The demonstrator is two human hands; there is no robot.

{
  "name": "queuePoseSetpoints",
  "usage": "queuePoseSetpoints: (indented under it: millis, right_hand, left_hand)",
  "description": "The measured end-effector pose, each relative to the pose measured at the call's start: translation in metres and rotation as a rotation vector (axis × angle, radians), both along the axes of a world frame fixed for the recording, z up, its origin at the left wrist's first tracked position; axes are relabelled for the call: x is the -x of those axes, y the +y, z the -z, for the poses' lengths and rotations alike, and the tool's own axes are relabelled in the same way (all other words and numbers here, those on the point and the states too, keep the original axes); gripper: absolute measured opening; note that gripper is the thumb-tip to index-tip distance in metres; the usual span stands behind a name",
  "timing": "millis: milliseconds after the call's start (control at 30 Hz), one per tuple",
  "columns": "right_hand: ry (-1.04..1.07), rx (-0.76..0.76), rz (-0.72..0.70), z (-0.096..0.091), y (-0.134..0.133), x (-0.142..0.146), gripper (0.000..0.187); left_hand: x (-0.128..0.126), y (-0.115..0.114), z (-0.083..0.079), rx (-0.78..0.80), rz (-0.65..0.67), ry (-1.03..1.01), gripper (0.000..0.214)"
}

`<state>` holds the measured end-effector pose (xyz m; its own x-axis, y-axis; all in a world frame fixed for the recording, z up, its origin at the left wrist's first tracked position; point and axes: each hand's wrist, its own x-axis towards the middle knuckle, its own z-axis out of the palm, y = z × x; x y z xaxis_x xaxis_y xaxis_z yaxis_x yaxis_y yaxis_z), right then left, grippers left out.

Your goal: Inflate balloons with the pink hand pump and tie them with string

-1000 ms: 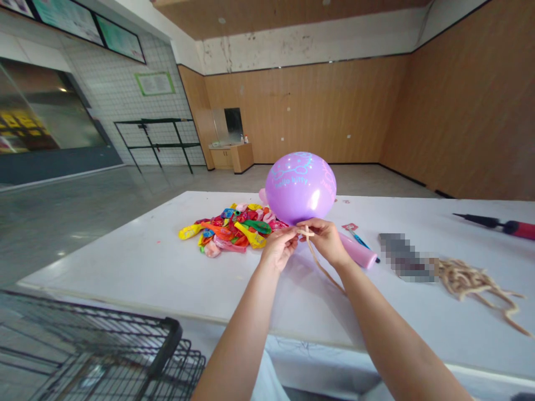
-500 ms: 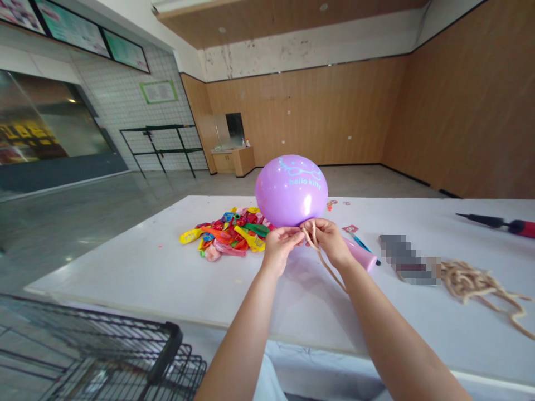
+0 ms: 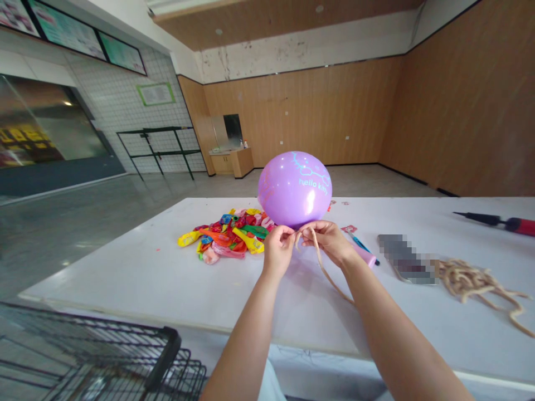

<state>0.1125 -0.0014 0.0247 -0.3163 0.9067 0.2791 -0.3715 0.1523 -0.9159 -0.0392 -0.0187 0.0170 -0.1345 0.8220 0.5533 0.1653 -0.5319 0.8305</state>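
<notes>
An inflated purple balloon [image 3: 288, 192] with blue "hello kitty" print stands just beyond my fingers. Beneath it, my right hand [image 3: 330, 240] pinches a beige cord [image 3: 320, 264], whose tail runs down past my right wrist over the table. My left hand [image 3: 279, 248] is closed in a pinch beside it, with a short bit of the cord hanging by its fingertips. The balloon's neck is hidden behind my fingers. Partly behind my right wrist lies a pink cylinder [image 3: 366, 256].
Several colourful uninflated balloons [image 3: 228, 236] lie piled on the white table [image 3: 200, 301]. Rightward are a blue pen-like tool [image 3: 360, 241], a pixelated dark flat object [image 3: 405, 259], a heap of cord [image 3: 468, 278] and a red-black pump [image 3: 518, 225]. A black wire cart [image 3: 163, 356] stands front left.
The balloon has turned slightly and shifted a little right. My hands have drawn slightly apart, with the short cord end now near my left fingertips.
</notes>
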Motion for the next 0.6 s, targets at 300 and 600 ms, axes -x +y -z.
queuePoseSetpoints:
  millis: [300,600]
  right_hand:
    - [-0.078,-0.034,0.095,-0.004,-0.001,-0.002,0.022]
    - [-0.278,-0.297,0.426,0.004,0.001,0.012,0.008]
  left_hand:
    - [0.000,-0.002,0.003,-0.033,0.043,0.066,0.008]
    - [-0.003,0.000,0.004,0.004,0.010,-0.009,0.006]
